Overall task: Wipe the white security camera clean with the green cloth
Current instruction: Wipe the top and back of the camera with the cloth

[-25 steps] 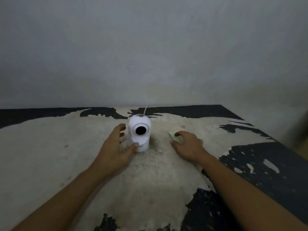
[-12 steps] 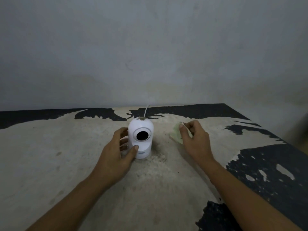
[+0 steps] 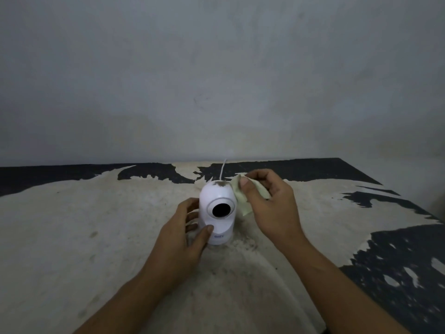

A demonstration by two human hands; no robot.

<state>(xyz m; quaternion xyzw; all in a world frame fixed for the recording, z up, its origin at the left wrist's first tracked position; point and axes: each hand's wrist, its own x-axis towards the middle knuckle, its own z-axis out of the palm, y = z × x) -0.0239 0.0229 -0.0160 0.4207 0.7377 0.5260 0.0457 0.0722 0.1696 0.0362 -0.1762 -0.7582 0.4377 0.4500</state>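
The white security camera (image 3: 218,213) stands upright in the middle of the table, its round black lens facing me and a brown dirt patch on its top. My left hand (image 3: 183,235) grips its base from the left, thumb across the front. My right hand (image 3: 269,208) pinches the pale green cloth (image 3: 242,201) between thumb and fingers, lifted off the table. The cloth hangs just right of the camera's head, touching or nearly touching its side.
The table (image 3: 96,237) has a worn cream top with black patches at the back and right. A thin white cable (image 3: 222,169) runs from behind the camera toward the grey wall (image 3: 216,80). The table's right edge slants down at far right.
My right hand picked the green cloth up off the table and carried it left and up to the camera's right side. My left hand kept its hold on the base.
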